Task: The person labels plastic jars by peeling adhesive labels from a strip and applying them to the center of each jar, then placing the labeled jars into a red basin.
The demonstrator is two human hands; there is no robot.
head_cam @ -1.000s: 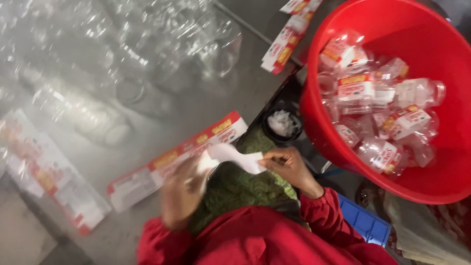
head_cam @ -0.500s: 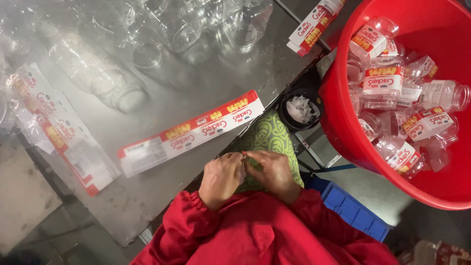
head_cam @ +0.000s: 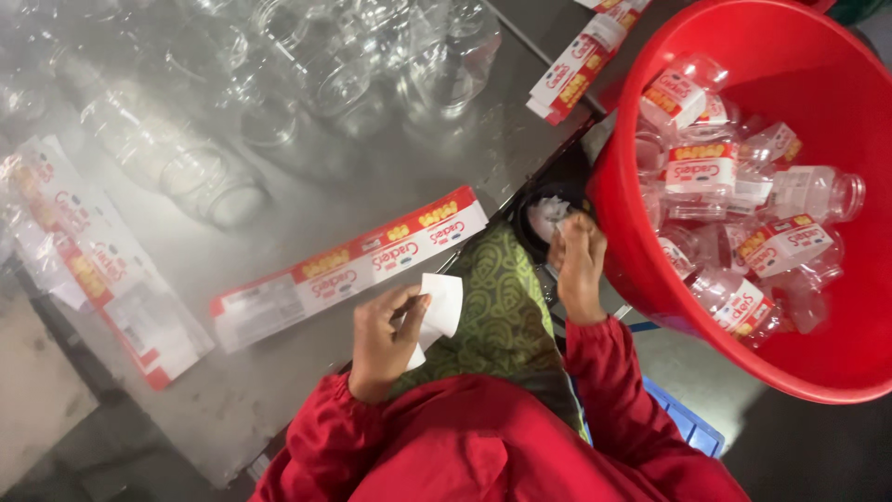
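My left hand [head_cam: 383, 336] pinches a white label sticker [head_cam: 439, 307] between thumb and fingers, over my green-patterned lap [head_cam: 497, 307] at the table edge. My right hand [head_cam: 580, 263] reaches out to a small black pot [head_cam: 542, 206] holding white paper scraps, its fingers bunched at the rim. Whether a scrap is between them is hidden. A strip of red, white and yellow labels [head_cam: 348, 267] lies on the grey table just beyond my left hand. Both arms wear red sleeves.
A big red tub [head_cam: 818, 56] at the right holds several labelled clear plastic bottles [head_cam: 701, 172]. Unlabelled clear bottles [head_cam: 200, 177] lie across the table's far side. More label strips lie at the left [head_cam: 93, 270] and top [head_cam: 571, 74]. A blue crate [head_cam: 683, 418] sits below.
My hands were together over my lap half a second ago. They have parted: the right went out to the black pot, the left stayed and holds the white sticker.
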